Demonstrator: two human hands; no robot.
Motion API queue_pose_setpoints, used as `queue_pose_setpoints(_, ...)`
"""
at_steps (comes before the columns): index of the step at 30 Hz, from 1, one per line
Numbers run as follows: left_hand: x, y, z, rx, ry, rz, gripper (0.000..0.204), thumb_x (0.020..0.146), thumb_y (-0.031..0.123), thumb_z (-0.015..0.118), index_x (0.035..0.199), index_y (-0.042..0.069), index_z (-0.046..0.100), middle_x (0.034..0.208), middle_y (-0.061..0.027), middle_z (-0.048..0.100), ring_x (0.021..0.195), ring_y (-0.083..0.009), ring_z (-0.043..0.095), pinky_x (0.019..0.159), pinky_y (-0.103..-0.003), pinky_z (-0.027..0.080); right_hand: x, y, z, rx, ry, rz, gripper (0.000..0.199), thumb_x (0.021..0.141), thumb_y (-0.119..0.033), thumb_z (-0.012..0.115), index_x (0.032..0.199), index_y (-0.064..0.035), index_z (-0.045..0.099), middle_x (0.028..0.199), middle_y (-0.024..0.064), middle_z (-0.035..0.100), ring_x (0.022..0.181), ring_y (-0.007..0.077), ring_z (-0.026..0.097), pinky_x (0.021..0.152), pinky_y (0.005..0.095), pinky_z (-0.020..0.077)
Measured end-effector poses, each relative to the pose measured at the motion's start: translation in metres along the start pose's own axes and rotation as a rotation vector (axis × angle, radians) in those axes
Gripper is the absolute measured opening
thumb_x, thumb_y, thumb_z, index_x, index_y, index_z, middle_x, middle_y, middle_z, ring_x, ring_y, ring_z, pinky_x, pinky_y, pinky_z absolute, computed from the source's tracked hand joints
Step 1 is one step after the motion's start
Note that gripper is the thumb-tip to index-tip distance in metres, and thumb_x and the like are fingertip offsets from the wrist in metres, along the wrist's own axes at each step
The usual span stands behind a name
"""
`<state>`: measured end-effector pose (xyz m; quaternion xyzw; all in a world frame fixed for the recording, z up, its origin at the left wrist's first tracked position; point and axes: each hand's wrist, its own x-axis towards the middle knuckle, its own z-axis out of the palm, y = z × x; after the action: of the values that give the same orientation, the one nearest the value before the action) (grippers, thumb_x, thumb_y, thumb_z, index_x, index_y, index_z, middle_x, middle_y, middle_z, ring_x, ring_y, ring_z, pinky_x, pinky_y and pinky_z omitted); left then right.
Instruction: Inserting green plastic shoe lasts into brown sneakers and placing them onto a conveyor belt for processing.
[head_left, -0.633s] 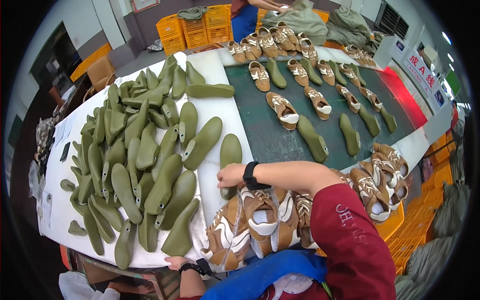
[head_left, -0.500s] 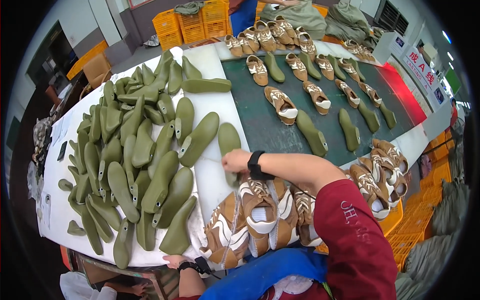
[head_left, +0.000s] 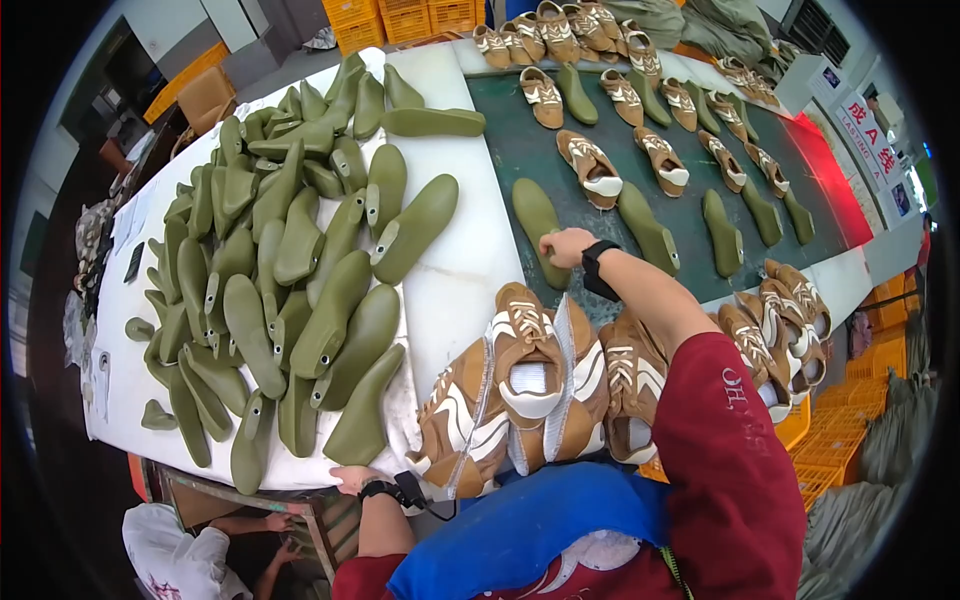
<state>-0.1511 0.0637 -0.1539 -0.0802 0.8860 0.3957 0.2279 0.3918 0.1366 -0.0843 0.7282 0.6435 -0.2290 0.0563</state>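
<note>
My right hand [head_left: 565,247], with a black watch on the wrist, is closed on the heel end of an olive-green shoe last [head_left: 533,212]. The last lies flat on the dark green conveyor belt [head_left: 685,225], just past the edge of the white table [head_left: 460,270]. My left hand [head_left: 352,478] rests at the table's near edge, beside a heap of brown-and-white shoe uppers [head_left: 530,370]. Its fingers are mostly hidden.
A large pile of green lasts [head_left: 280,280] covers the left half of the table. Several lasts and brown uppers [head_left: 590,165] lie in rows on the belt. More uppers [head_left: 780,320] are stacked at the right. Orange crates [head_left: 400,15] stand behind. Another person [head_left: 190,550] crouches at the lower left.
My right hand has moved right and away from me, carrying the green last from the white table onto the conveyor belt. My left hand has stayed at the table's edge.
</note>
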Motion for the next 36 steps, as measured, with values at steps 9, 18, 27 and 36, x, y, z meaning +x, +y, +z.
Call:
queue_pose_setpoints(9,-0.004,-0.001,-0.007,-0.078,-0.037,-0.009,0.069,0.084,0.052,0.039,0.132,0.002,0.036,0.131,-0.0207,0.042,0.115,-0.0359,0.045,0.098,-0.042,0.034,-0.015,-0.016,0.005,0.026,-0.100,-0.042,0.020,0.069,-0.015,0.053,0.089,-0.0168,0.057,0.085,0.0069,0.064,0.085,0.0273,0.061,0.071,0.0385,0.0465)
queue_pose_setpoints(18,-0.010,0.003,-0.011,-0.027,-0.077,-0.060,0.072,0.084,0.055,0.037,0.135,0.005,0.032,0.134,-0.0198,0.039,0.117,-0.0359,0.044,0.100,-0.042,0.033,-0.014,-0.017,0.007,0.017,-0.095,-0.024,0.021,0.069,-0.014,0.053,0.089,-0.0170,0.058,0.086,0.0074,0.064,0.086,0.0268,0.061,0.071,0.0380,0.0468)
queue_pose_setpoints(27,0.004,-0.005,-0.002,-0.071,-0.030,-0.029,0.069,0.084,0.054,0.036,0.126,-0.001,0.041,0.128,-0.0224,0.045,0.114,-0.0360,0.046,0.098,-0.042,0.034,-0.032,-0.011,-0.004,0.062,-0.105,-0.012,0.047,0.073,-0.027,0.059,0.119,-0.0199,0.050,0.095,0.0129,0.064,0.089,0.0294,0.061,0.075,0.0395,0.0476)
queue_pose_setpoints(36,0.055,-0.020,0.014,0.134,-0.108,-0.040,0.065,0.084,0.052,0.034,0.126,0.003,0.040,0.130,-0.0216,0.043,0.116,-0.0372,0.044,0.100,-0.045,0.030,-0.131,-0.123,-0.069,0.319,-0.333,-0.560,0.038,0.082,-0.021,0.055,0.116,-0.0046,0.054,0.100,0.0185,0.062,0.081,0.0308,0.062,0.074,0.0368,0.0489)
